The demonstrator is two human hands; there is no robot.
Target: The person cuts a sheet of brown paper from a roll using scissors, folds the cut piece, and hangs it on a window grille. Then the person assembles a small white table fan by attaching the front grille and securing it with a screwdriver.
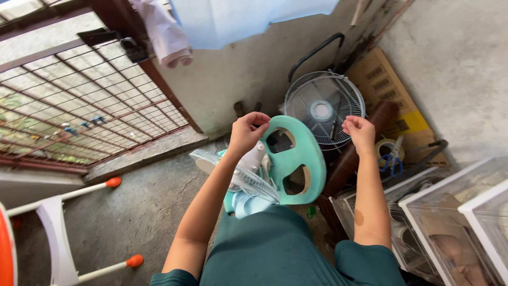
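Fan grille [324, 108] behind ring-shaped base [294, 159]

fan base [241, 204] behind knee, drawers [465, 228] cut off

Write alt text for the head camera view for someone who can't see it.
Seen from above, a person's left hand and right hand are raised, fingers pinched, over a partly dismantled small teal fan in their lap. Behind it, a round wire fan guard leans against a concrete wall, with clear plastic drawers at right and a metal window grille at left.

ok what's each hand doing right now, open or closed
left hand: fingers curled closed, pinching something too small to tell.
right hand: fingers curled closed, contents cannot be told.
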